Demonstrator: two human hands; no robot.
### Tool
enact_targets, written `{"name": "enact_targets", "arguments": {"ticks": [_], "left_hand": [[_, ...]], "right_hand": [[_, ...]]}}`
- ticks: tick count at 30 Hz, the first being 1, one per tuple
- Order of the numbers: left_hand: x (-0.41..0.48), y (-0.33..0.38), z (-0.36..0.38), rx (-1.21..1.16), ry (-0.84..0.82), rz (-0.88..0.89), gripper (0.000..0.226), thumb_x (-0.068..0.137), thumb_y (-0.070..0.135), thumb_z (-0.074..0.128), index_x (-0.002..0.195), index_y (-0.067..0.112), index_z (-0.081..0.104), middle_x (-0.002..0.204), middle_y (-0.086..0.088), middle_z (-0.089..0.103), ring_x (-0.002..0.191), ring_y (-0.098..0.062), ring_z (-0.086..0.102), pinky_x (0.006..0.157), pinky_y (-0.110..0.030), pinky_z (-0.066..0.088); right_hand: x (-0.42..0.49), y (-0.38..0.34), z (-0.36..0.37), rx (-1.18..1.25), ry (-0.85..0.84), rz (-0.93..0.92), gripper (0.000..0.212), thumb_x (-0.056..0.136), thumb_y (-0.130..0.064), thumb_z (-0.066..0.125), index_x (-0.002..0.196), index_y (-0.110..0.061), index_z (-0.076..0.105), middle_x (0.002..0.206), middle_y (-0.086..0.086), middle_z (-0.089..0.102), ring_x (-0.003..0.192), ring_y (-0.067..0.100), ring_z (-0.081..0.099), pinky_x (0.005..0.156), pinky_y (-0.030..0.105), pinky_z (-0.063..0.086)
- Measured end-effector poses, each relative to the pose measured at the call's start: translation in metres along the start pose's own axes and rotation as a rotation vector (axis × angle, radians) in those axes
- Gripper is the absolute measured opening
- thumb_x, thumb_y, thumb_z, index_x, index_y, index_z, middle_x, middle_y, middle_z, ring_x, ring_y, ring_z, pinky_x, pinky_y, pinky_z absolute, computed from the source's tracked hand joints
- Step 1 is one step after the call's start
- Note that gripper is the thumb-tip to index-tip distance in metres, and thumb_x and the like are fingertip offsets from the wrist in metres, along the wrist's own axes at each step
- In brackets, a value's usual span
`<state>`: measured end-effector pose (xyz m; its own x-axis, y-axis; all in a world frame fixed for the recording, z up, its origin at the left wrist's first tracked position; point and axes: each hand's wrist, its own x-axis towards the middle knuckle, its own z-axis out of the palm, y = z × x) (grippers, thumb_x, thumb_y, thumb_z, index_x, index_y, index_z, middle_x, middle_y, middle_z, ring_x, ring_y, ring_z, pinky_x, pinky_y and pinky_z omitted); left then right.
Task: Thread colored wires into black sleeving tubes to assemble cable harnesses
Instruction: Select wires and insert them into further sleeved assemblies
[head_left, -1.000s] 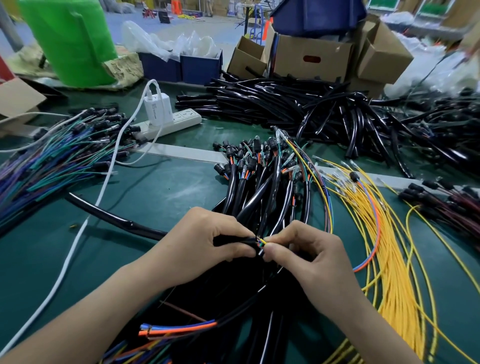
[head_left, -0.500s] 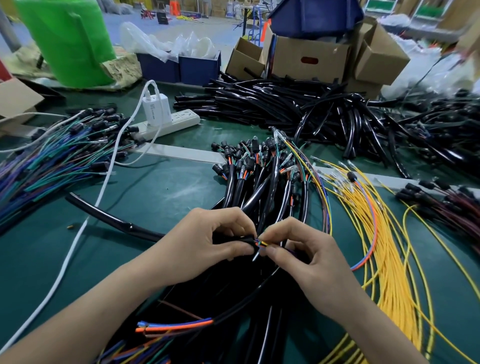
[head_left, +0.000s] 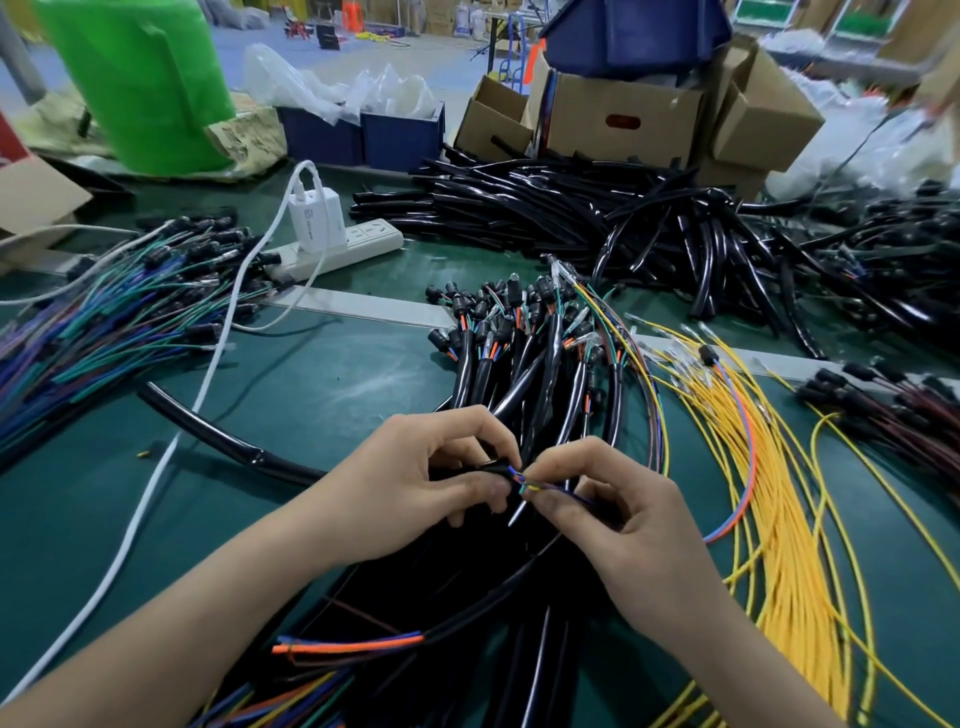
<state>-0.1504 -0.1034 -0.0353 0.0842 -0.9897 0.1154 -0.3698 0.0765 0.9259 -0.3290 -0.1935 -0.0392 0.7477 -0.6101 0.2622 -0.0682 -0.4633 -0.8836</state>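
Observation:
Above a heap of finished black harnesses (head_left: 524, 364), my left hand (head_left: 415, 483) pinches the open end of a black sleeving tube (head_left: 228, 441), which trails away to the left across the green mat. My right hand (head_left: 618, 514) pinches a thin bundle of coloured wires (head_left: 535, 486), blue, yellow and green, right at the tube's mouth. The two sets of fingertips almost touch. How far the wires reach inside the tube is hidden by my fingers.
Loose yellow wires (head_left: 769, 519) fan out on the right. Bare black tubes (head_left: 571, 208) are piled at the back. Green and blue wired plugs (head_left: 104, 322) lie at the left, beside a white power strip (head_left: 337, 249) and its cable. Cardboard boxes (head_left: 623, 119) stand behind.
Both hands have stayed in place. My right fingers have shifted slightly at the tube's mouth, and the short stretch of bare wires between the hands looks a little longer.

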Motion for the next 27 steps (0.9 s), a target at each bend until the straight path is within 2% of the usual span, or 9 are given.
{"name": "enact_targets", "arguments": {"ticks": [4, 8, 10, 13, 16, 21, 25, 27], "left_hand": [[-0.002, 0.001, -0.001, 0.039, -0.009, 0.009, 0.014, 0.085, 0.013, 0.069, 0.091, 0.025, 0.065, 0.076, 0.000, 0.070, 0.060, -0.009, 0.056, 0.058, -0.019, 0.048], [-0.003, 0.003, -0.003, 0.100, -0.039, 0.011, 0.011, 0.084, 0.023, 0.068, 0.095, 0.023, 0.072, 0.080, 0.002, 0.072, 0.060, -0.003, 0.059, 0.061, -0.016, 0.048], [-0.003, 0.005, -0.004, 0.156, -0.052, -0.001, 0.014, 0.085, 0.026, 0.068, 0.098, 0.025, 0.074, 0.080, 0.003, 0.073, 0.059, -0.003, 0.061, 0.062, -0.016, 0.048], [-0.003, 0.007, -0.005, 0.212, -0.075, -0.001, 0.019, 0.084, 0.027, 0.068, 0.103, 0.030, 0.074, 0.080, 0.008, 0.073, 0.060, -0.003, 0.063, 0.064, -0.013, 0.047], [-0.003, 0.009, -0.005, 0.272, -0.125, 0.016, 0.024, 0.086, 0.021, 0.068, 0.108, 0.031, 0.072, 0.076, 0.022, 0.067, 0.065, -0.003, 0.063, 0.068, -0.010, 0.044], [-0.002, 0.010, -0.005, 0.317, -0.121, 0.007, 0.027, 0.086, 0.020, 0.068, 0.109, 0.033, 0.071, 0.071, 0.025, 0.064, 0.069, -0.007, 0.065, 0.070, -0.010, 0.045], [-0.001, 0.009, -0.003, 0.293, -0.079, -0.032, 0.023, 0.085, 0.025, 0.069, 0.104, 0.039, 0.071, 0.067, 0.012, 0.069, 0.069, -0.008, 0.066, 0.073, -0.032, 0.050], [0.000, 0.009, -0.002, 0.271, -0.049, -0.032, 0.019, 0.085, 0.025, 0.069, 0.101, 0.036, 0.073, 0.065, 0.008, 0.069, 0.067, -0.009, 0.065, 0.070, -0.033, 0.050]], "right_hand": [[0.000, -0.002, 0.000, 0.024, 0.011, 0.029, 0.023, 0.082, -0.004, 0.070, 0.079, -0.027, 0.068, 0.063, -0.012, 0.060, 0.053, 0.002, 0.042, 0.054, 0.013, 0.034], [0.001, -0.003, -0.003, 0.051, -0.008, 0.073, 0.022, 0.080, -0.005, 0.071, 0.077, -0.026, 0.072, 0.067, 0.006, 0.066, 0.057, 0.019, 0.051, 0.056, 0.024, 0.040], [0.001, -0.004, -0.005, 0.033, -0.019, 0.080, 0.021, 0.079, -0.005, 0.071, 0.076, -0.025, 0.072, 0.068, 0.009, 0.067, 0.056, 0.017, 0.050, 0.056, 0.025, 0.040], [-0.001, -0.005, -0.004, -0.037, -0.007, 0.072, 0.019, 0.078, -0.006, 0.072, 0.072, -0.023, 0.071, 0.059, 0.002, 0.062, 0.051, 0.003, 0.046, 0.051, 0.015, 0.035], [-0.003, -0.005, -0.001, -0.148, 0.037, 0.043, 0.015, 0.076, -0.010, 0.074, 0.068, -0.021, 0.067, 0.052, -0.013, 0.055, 0.048, 0.001, 0.046, 0.050, 0.009, 0.032], [-0.003, -0.007, 0.001, -0.313, 0.089, -0.019, 0.009, 0.072, -0.030, 0.066, 0.069, -0.022, 0.063, 0.057, -0.020, 0.056, 0.053, 0.004, 0.051, 0.053, 0.019, 0.036], [-0.002, -0.010, 0.001, -0.355, 0.096, -0.073, 0.008, 0.072, -0.028, 0.066, 0.069, -0.022, 0.061, 0.060, -0.018, 0.056, 0.054, 0.005, 0.052, 0.051, 0.024, 0.039], [-0.002, -0.010, 0.000, -0.361, 0.101, -0.101, 0.008, 0.072, -0.025, 0.066, 0.068, -0.020, 0.061, 0.062, -0.015, 0.058, 0.056, 0.006, 0.053, 0.051, 0.030, 0.044]]}}
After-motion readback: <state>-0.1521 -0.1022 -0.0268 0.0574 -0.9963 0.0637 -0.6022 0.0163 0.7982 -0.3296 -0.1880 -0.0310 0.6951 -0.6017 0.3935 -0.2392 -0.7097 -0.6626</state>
